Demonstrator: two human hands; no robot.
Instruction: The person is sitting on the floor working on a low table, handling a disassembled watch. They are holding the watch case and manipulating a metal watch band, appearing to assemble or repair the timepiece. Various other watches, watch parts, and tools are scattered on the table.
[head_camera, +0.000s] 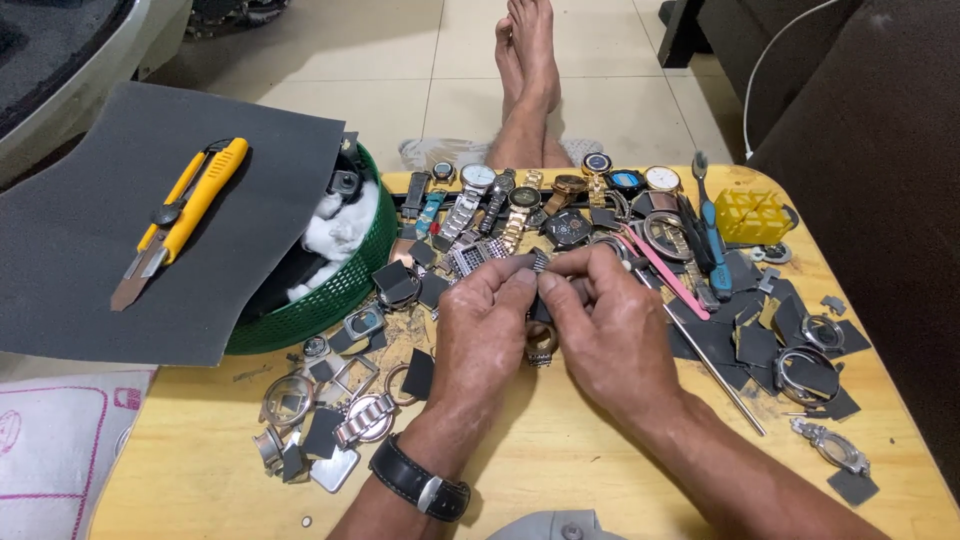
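Note:
My left hand (480, 335) and my right hand (600, 325) meet over the middle of a small yellow table (560, 460). Both pinch a metal watch bracelet (535, 265) between thumbs and fingertips. A gold watch case (541, 345) hangs below, between the two hands. My left wrist wears a black-strapped watch (420, 482). A row of wristwatches (520, 195) lies along the far edge of the table, just beyond my fingers.
A green basket (330, 295) with white cloth stands at the left, under a grey sheet (90, 260) carrying a yellow utility knife (180, 215). Watch cases, rings and dark square pieces (320, 410) litter the table. A pink tool (665, 275), blue toothbrush (712, 235), yellow box (752, 215) lie right.

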